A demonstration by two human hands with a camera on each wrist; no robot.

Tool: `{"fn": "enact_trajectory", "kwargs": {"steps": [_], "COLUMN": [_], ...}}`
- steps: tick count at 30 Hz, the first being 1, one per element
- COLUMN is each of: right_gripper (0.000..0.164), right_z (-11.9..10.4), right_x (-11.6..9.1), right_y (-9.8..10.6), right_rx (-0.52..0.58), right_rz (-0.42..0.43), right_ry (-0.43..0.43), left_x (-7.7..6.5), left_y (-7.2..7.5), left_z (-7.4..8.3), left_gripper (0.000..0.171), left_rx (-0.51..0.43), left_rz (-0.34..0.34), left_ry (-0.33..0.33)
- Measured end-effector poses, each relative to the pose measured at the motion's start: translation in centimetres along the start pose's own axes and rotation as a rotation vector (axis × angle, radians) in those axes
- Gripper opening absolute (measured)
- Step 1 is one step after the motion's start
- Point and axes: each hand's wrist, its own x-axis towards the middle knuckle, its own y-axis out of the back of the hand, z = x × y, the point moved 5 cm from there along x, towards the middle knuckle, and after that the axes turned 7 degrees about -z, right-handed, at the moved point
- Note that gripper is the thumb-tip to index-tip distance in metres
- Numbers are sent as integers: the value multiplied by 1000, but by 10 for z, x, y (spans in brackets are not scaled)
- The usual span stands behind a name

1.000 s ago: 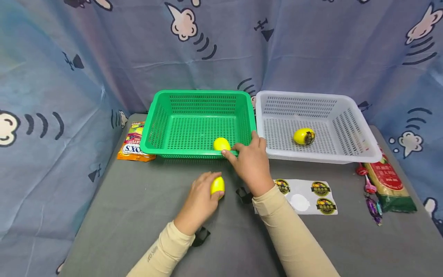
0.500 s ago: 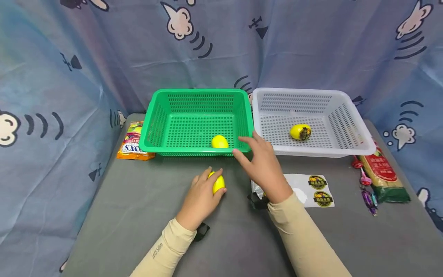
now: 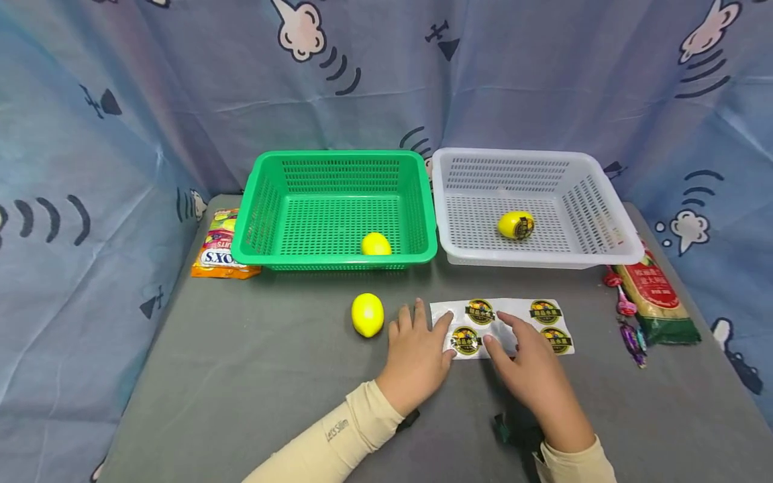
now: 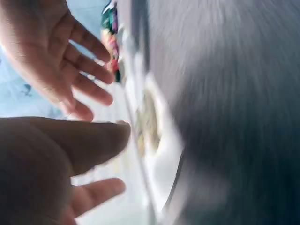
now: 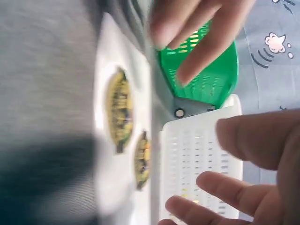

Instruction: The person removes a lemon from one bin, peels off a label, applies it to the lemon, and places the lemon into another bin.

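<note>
Yellow and with no label in sight, 1 lemon (image 3: 367,315) sat on the grey surface (image 3: 253,376), near side of the green basket (image 3: 332,260) and just left of the left hand (image 3: 417,352), apart from its fingers. To the right lay the white sticker sheet (image 3: 504,332) with 4 dark round stickers (image 3: 480,311) showing.

Neither hand had hold of anything. The left hand's grip was wide, its fingers straight and spread, the tips at the sheet's left end — whether they pressed on it, I could not tell, and the left wrist view was too blurred to help. The right hand (image 3: 531,365) hung over the sheet's middle, its grip well parted, thumb and forefinger between the left pair of stickers and the right pair; contact there was unclear too.

Beyond, a second plain lemon (image 3: 376,244) lay inside the green basket by its near wall, while a labelled lemon (image 3: 510,225) rested in the white basket (image 3: 543,258) at far right.

I judged the step in hand to be getting a sticker for the lemon on the surface. The next move seemed to call for a steady left hand on the sheet — and a fine fingertip pinch from the right at 1 sticker's edge, peeling without creasing it.
</note>
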Motion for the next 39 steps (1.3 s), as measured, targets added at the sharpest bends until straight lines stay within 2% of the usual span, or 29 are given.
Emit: {"fn": "enact_trajectory", "kwargs": {"steps": [2, 3, 6, 7, 9, 12, 14, 16, 19, 22, 27, 32, 35, 39], "right_gripper": [57, 58, 62, 63, 62, 59, 56, 55, 55, 54, 49, 35, 29, 24], "right_z": [5, 6, 10, 11, 13, 16, 17, 17, 16, 14, 10, 3, 0, 2], "right_x": [-4, -6, -8, -7, -5, -2, -1, -1, 0, -1, -5, -9, -9, -9], "right_y": [-6, -10, -18, -20, -22, -21, -20, -19, -19, -20, -19, -11, -7, -5], "right_rx": [-43, -48, -40, -43, -47, -61, -65, -68, -63, -35, 85, 160, 157, 128], "right_rz": [-4, -10, -46, -57, -61, -48, -36, -34, -37, -43, -40, 29, 41, 29], "right_ry": [18, 21, 13, 7, 0, -1, -3, -4, 12, 41, 9, -63, -98, -133], "left_x": [3, 4, 4, 4, 5, 10, 15, 20, 25, 28, 23, 17, 16, 16], "left_y": [-11, -14, -20, -21, -21, -24, -28, -32, -37, -40, -39, -30, -30, -31], "left_z": [5, 7, 8, 9, 8, 5, 2, 1, 2, 3, 0, -1, -1, -3], "left_gripper": [55, 55, 53, 52, 52, 53, 51, 47, 44, 45, 45, 45, 46, 50], "left_rx": [19, 14, -16, -54, -189, -467, -630, -715, -779, -853, -1035, -1188, -1212, -1182], "left_rz": [-67, -78, -58, -39, 1, 46, 40, 10, -42, -58, -22, -5, -22, -58], "left_ry": [44, 56, 53, 42, 34, 35, 59, 71, 70, 61, 46, -24, -41, -11]}}
